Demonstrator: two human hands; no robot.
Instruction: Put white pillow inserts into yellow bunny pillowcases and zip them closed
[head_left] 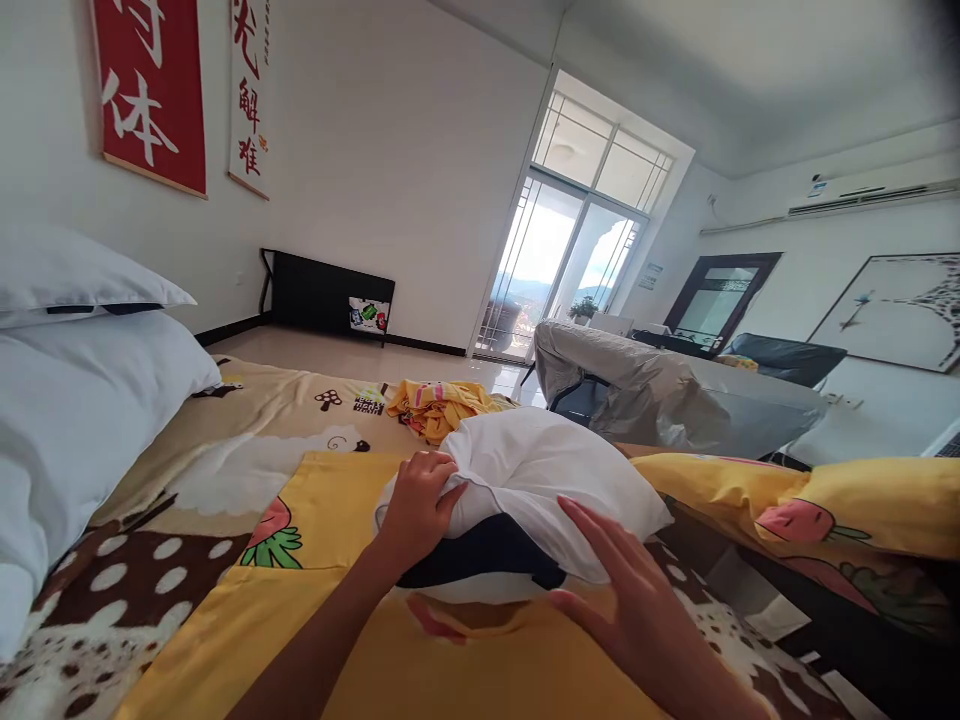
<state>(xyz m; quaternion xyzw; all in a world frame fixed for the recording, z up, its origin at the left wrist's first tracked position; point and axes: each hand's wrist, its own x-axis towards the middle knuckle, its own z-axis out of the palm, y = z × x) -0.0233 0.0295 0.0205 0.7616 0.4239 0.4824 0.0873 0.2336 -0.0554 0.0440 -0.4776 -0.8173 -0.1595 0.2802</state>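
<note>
In front of me a white pillow (555, 455) with a dark navy band (472, 555) along its near side lies on a yellow pillowcase (345, 600) with a pink-and-green print. My left hand (424, 500) pinches the pillow's fabric at the upper left, thumb and fingers closed on a fold. On the right, my right hand (619, 570) rests with stretched fingers against the pillow's side, thumb apart from the others. Behind the pillow is a crumpled yellow printed cloth (439, 405). The pillow's underside is hidden.
Two white pillows (97, 380) are stacked at the left on a patterned blanket (247, 440). Another yellow printed pillow (885, 500) lies at the right. Farther back are furniture under a plastic cover (637, 380), a black panel (322, 295) by the wall and a glass door (562, 250).
</note>
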